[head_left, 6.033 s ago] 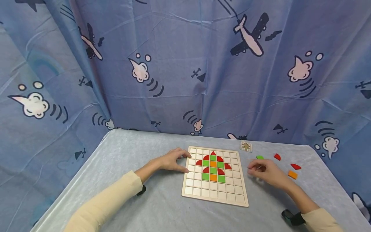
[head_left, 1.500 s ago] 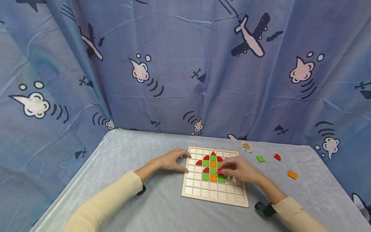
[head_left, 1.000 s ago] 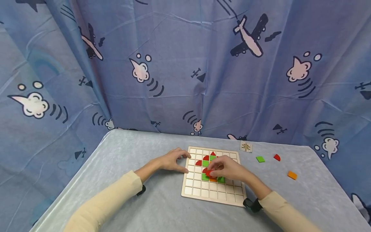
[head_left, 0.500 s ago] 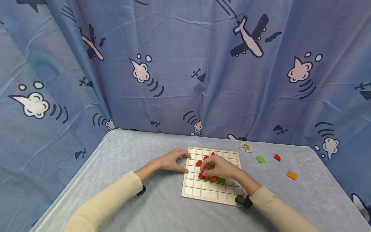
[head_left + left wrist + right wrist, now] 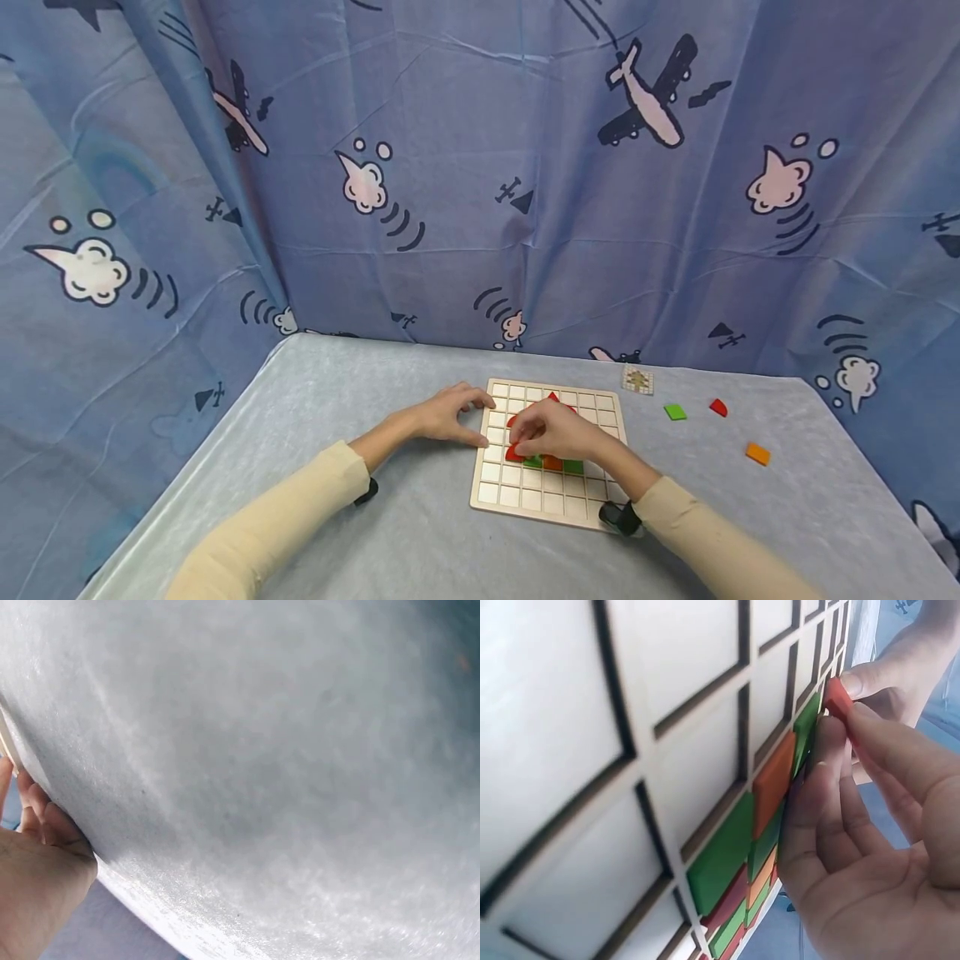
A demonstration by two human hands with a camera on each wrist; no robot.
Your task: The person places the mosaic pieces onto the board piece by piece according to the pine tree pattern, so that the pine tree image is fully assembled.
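A light wooden grid board (image 5: 551, 504) lies on the table, with red, green and orange flat tiles set in its cells. My left hand (image 5: 448, 415) rests at the board's left edge, thumb and fingers spread apart and touching the rim. Between thumb and forefinger, my right hand (image 5: 561, 432) pinches a red quarter-circle tile (image 5: 837, 697). That tile is just left of the lower green tile (image 5: 533, 462), low over the cells. Beside it in the right wrist view are a green tile (image 5: 805, 729) and an orange tile (image 5: 774, 776). My right hand hides much of the upper pattern.
Loose on the table right of the board lie a green tile (image 5: 675, 412), a red quarter-circle (image 5: 718, 407) and an orange tile (image 5: 758, 453). A small pattern card (image 5: 637, 380) sits behind the board. A printed blue curtain (image 5: 442, 275) hangs at the back.
My right hand has taken a red quarter-circle from the table at right and carried it leftward across the board to the lower left of the pattern. My left hand has stayed put.
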